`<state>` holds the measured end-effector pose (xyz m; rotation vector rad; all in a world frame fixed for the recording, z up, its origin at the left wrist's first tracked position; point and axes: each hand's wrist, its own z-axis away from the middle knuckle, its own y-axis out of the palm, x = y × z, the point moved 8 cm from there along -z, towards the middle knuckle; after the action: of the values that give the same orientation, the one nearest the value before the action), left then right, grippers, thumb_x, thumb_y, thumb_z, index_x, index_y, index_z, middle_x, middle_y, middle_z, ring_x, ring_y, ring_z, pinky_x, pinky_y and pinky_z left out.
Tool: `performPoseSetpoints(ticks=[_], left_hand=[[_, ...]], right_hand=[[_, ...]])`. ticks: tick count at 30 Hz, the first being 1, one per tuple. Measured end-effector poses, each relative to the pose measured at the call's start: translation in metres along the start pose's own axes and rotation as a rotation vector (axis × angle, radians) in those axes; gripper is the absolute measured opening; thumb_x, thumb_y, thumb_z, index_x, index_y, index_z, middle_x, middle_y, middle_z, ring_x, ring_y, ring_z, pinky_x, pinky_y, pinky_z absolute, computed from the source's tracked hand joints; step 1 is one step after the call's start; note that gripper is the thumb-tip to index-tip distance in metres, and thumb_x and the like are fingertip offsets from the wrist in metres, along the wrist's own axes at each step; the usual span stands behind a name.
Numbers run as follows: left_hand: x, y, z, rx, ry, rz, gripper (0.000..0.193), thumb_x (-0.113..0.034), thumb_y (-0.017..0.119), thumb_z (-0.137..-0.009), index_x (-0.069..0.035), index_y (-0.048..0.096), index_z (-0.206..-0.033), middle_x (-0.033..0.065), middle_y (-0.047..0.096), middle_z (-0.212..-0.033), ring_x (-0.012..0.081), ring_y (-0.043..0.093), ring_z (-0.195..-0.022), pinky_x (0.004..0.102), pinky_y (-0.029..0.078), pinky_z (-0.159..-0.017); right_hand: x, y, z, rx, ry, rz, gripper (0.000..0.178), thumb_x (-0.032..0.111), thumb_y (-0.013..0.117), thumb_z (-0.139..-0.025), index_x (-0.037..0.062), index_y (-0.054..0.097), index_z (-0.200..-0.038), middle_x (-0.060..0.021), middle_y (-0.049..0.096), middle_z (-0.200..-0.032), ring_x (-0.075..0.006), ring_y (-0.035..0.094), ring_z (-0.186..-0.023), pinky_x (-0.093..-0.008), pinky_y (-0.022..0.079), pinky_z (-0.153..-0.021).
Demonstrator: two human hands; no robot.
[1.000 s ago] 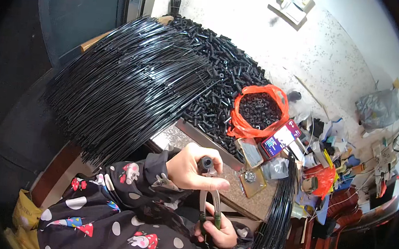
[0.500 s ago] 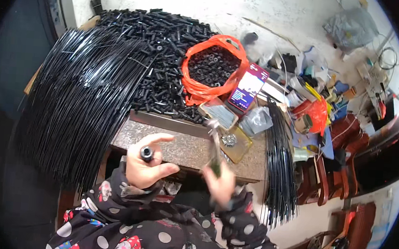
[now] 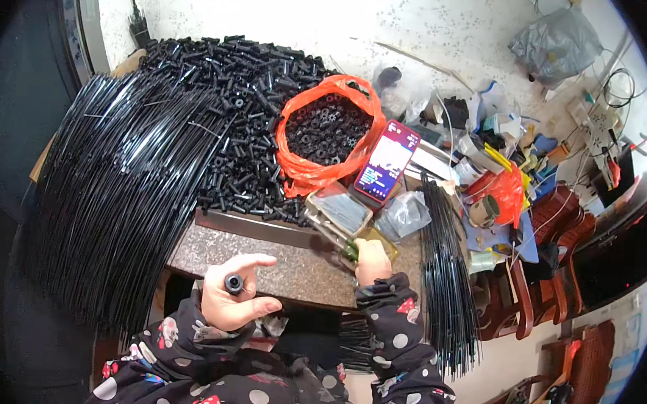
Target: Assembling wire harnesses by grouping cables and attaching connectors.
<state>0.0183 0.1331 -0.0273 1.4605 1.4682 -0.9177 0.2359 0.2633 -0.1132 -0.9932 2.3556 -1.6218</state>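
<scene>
The left hand (image 3: 229,303) curls its lower fingers round a hollow black cylinder (image 3: 234,284) — thumb and forefinger spread wide — while, to its right, the right hand (image 3: 374,264) clasps a blurred green-handled tool (image 3: 351,250), a clear box (image 3: 344,207) just beyond that grip and an orange bag (image 3: 311,180) farther off.

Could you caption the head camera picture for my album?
The left hand holds a black tube, the right hand a green-handled tool, near heaped black parts and an orange bag.

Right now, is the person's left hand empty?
No, the left hand holds a black tubular piece, its round end facing the camera.
</scene>
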Motion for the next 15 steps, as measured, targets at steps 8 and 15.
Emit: performPoseSetpoints(ticks=[8,15], left_hand=[[-0.007,-0.003,0.004,0.005,0.02,-0.07,0.038,-0.012,0.074,-0.067,0.0,0.057,-0.098,-0.0072,0.039,-0.05,0.0002,0.029,-0.044,0.0182,0.021,-0.042],[-0.018,-0.006,0.014,-0.003,0.03,-0.076,0.032,-0.012,0.072,-0.068,0.001,0.058,-0.094,-0.0062,0.042,-0.05,0.0006,0.033,-0.044,0.018,0.025,-0.043]], right_hand=[[0.003,0.002,-0.003,0.049,-0.05,0.033,0.031,0.0,0.058,-0.064,0.0083,0.053,-0.094,-0.0134,0.052,-0.081,-0.0322,0.053,-0.078,-0.0392,0.045,-0.066],[-0.001,0.009,-0.006,0.099,-0.06,0.055,0.028,0.008,0.064,-0.067,0.0074,0.053,-0.093,-0.0143,0.051,-0.079,-0.033,0.052,-0.074,-0.0407,0.044,-0.064]])
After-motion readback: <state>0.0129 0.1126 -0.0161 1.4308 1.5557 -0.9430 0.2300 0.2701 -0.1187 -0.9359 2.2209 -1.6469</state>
